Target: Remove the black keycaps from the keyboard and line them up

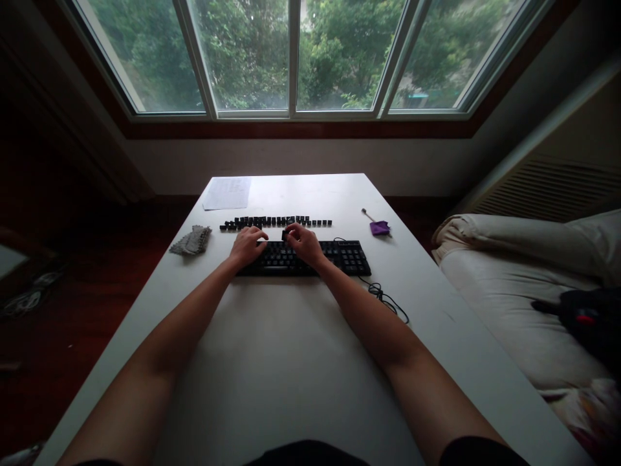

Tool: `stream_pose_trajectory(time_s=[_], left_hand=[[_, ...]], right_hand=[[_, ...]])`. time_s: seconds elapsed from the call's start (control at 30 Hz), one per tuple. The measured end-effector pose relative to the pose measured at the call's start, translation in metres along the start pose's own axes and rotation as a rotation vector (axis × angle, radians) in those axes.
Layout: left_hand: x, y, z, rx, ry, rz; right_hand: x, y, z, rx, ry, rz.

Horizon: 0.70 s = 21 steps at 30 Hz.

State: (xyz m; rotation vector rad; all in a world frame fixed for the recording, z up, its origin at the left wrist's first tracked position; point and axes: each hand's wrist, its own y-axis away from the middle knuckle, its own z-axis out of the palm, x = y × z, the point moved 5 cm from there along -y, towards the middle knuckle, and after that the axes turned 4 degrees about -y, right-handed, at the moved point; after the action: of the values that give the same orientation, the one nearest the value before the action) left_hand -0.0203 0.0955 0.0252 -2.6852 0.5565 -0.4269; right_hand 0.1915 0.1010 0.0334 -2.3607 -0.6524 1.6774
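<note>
A black keyboard (352, 259) lies across the middle of the white table. My left hand (246, 246) rests over its upper left end, thumb held apart from the fingers, with nothing seen in it. Above the keyboard's top edge, my right hand (305, 243) pinches a small black keycap (284, 235) between thumb and fingers. Part of the keyboard is hidden under both hands. Just beyond it, loose black keycaps (257, 222) stand in rows on the table.
A crumpled grey cloth (193, 240) lies to the left, and a printed sheet (227, 193) at the far left corner. To the right are a purple cloth (380, 228), a small brush (367, 213) and a coiled cable (383, 296). A sofa (499, 298) stands beyond the table's right edge.
</note>
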Motion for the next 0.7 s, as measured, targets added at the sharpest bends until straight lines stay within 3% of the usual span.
stream_pose_trajectory(time_s=[0.27, 0.47, 0.7], left_hand=[[0.019, 0.022, -0.002, -0.028, 0.077, 0.083], [0.02, 0.025, 0.0, -0.053, 0.057, 0.092], [0.019, 0.027, -0.002, -0.06, 0.047, 0.079]], right_hand=[[-0.002, 0.0, -0.001, 0.005, 0.11, 0.001], [0.0, 0.0, 0.006, -0.162, 0.124, -0.055], [0.004, -0.003, -0.006, -0.236, 0.198, -0.118]])
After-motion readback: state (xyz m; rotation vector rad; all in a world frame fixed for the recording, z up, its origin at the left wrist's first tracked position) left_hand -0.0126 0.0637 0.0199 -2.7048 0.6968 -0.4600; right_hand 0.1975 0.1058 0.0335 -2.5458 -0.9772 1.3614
